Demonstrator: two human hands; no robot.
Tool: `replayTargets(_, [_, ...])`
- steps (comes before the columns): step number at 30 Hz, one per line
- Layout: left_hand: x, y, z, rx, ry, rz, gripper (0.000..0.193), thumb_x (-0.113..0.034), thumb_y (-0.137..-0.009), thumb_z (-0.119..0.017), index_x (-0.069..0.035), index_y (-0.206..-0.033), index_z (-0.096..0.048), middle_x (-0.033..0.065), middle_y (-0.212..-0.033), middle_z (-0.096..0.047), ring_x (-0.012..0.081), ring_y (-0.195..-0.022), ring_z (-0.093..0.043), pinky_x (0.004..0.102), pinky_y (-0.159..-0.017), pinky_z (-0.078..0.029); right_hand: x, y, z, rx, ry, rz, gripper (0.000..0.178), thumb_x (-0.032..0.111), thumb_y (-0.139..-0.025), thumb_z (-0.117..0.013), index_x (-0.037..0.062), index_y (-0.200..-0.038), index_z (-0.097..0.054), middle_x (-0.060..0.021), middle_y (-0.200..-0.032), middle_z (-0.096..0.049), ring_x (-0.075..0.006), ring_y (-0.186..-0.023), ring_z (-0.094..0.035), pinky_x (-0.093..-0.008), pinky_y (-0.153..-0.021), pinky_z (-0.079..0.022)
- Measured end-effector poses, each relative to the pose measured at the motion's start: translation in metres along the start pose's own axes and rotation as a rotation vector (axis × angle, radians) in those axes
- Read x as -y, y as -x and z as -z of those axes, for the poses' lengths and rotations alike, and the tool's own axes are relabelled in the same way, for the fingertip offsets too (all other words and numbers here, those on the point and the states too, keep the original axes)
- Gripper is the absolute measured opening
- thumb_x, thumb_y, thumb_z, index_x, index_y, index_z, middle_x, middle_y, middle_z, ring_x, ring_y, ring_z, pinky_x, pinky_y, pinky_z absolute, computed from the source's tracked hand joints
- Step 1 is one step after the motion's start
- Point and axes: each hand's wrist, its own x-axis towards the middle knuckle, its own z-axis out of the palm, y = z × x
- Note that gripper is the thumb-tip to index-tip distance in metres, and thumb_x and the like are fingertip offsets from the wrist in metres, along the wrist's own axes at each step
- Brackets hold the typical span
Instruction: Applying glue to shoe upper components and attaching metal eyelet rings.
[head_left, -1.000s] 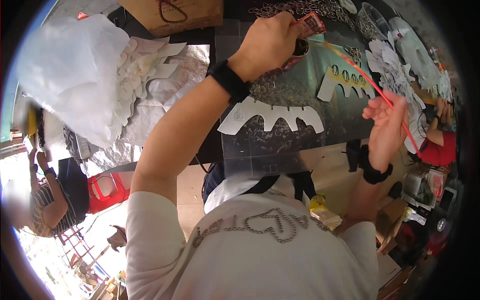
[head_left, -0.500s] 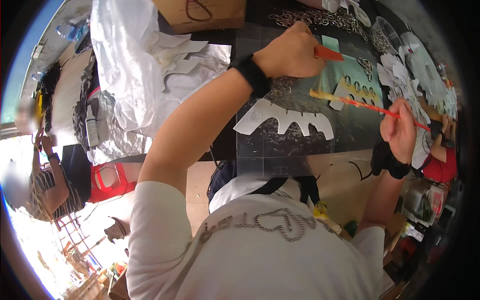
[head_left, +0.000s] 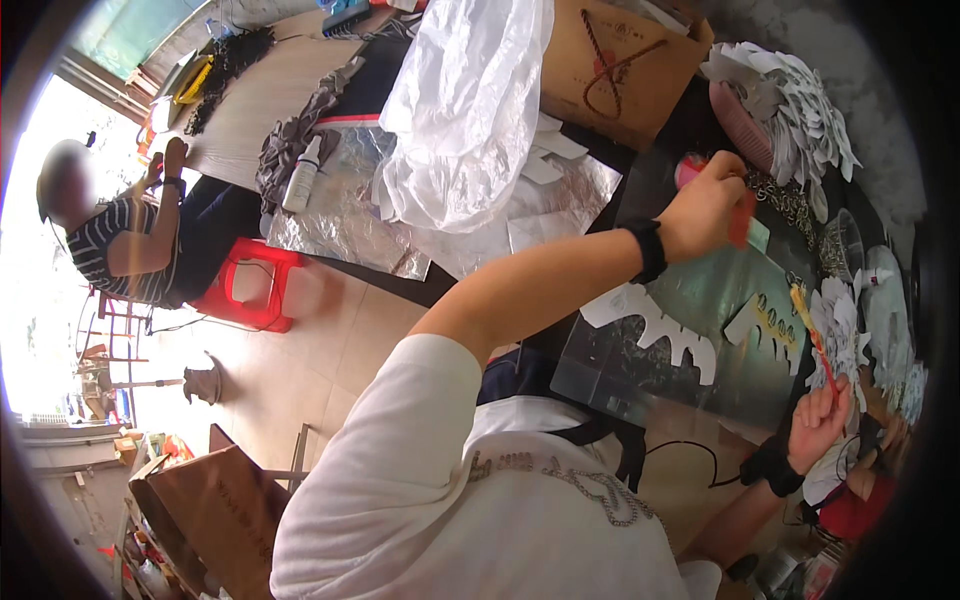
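- Left hand (head_left: pixel 708 205): reached out over the far side of the work surface, fingers curled closed around a flat orange-red piece (head_left: pixel 742 221), which projected from the fingers on the side toward the right hand.
- Red can (head_left: pixel 688 170): just beyond the left hand and partly hidden by it; contact between the two could not be told.
- Right hand (head_left: pixel 818 425): nearer the body, fingers closed on the lower end of a slim red stick (head_left: pixel 826 362).
- Stick: tilted, its yellow-coated tip pointing away from the right hand, beside the right edge of the ringed white cutout (head_left: pixel 757 322); whether the tip touched anything could not be told.
- Ringed cutout: lay between the two hands, ahead and to the left of the right hand; bore a row of metal rings and yellow staining; neither hand touched it.
- Larger white cutout (head_left: pixel 648 328): lay to the left of the ringed one, apart from it, arched notches toward the body, below the left wrist; untouched.
- Clear sheet (head_left: pixel 590 372): under both cutouts.
- Pile of metal chain (head_left: pixel 790 215): beyond the left hand, to its right.
- White cut pieces (head_left: pixel 840 318): heaped just right of the stick.
- Brown paper bag (head_left: pixel 620 75): stood beyond the left hand, to its left.
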Motion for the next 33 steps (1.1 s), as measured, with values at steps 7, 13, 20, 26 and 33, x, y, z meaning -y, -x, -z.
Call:
replayTargets(7, [0.006, 0.002, 0.003, -0.001, -0.173, -0.032, 0.014, 0.003, -0.067, -0.064, -0.001, -0.080, -0.059, 0.0162, -0.105, -0.052, 0.0347, -0.096, -0.052, 0.0402, -0.083, -0.046, -0.017, -0.002, -0.013, -0.120, -0.140, 0.010, 0.020, 0.023, -0.102, -0.037, 0.0063, -0.101, -0.047, -0.0012, -0.063, -0.041, -0.0093, -0.047, -0.036, -0.0235, -0.043, -0.033])
replayTargets(13, [-0.068, -0.012, 0.090, -0.180, -0.632, -0.423, 0.042, -0.003, -0.063, -0.073, -0.005, -0.104, -0.060, 0.0159, -0.112, -0.050, 0.0380, -0.105, -0.048, 0.0418, -0.089, -0.041, -0.022, 0.004, -0.027, -0.181, -0.130, 0.002, 0.022, 0.026, -0.101, -0.039, 0.0077, -0.101, -0.049, 0.0004, -0.063, -0.042, -0.0080, -0.046, -0.035, -0.0227, -0.043, -0.033])
replayTargets(20, [-0.021, -0.009, 0.119, 0.342, -0.589, -0.109, 0.075, -0.008, -0.065, -0.074, 0.000, -0.131, -0.041, 0.0223, -0.132, -0.040, 0.0423, -0.124, -0.036, 0.0452, -0.104, -0.035, -0.031, -0.004, -0.031, -0.157, -0.202, -0.046, 0.023, 0.024, -0.100, -0.041, 0.0049, -0.102, -0.053, -0.0011, -0.065, -0.043, -0.0097, -0.049, -0.038, -0.0245, -0.047, -0.033])
replayTargets(26, [0.066, -0.030, 0.029, 0.345, -0.730, -0.060, 0.083, 0.001, -0.067, -0.063, 0.002, -0.141, -0.025, 0.0203, -0.124, -0.047, 0.0341, -0.117, -0.044, 0.0447, -0.098, -0.039, -0.034, 0.001, -0.049, -0.203, -0.194, -0.068, 0.023, 0.026, -0.100, -0.040, 0.0059, -0.100, -0.052, -0.0017, -0.061, -0.045, -0.0098, -0.046, -0.039, -0.0247, -0.044, -0.033])
replayTargets(33, [0.079, -0.033, 0.027, 0.215, -0.709, 0.017, 0.081, -0.009, -0.068, -0.069, -0.006, -0.139, -0.029, 0.0117, -0.116, -0.055, 0.0320, -0.113, -0.048, 0.0475, -0.087, -0.041, -0.033, 0.019, -0.041, -0.286, -0.166, -0.040, 0.022, 0.025, -0.101, -0.037, 0.0066, -0.100, -0.050, -0.0012, -0.062, -0.044, -0.0093, -0.045, -0.037, -0.0245, -0.044, -0.034])
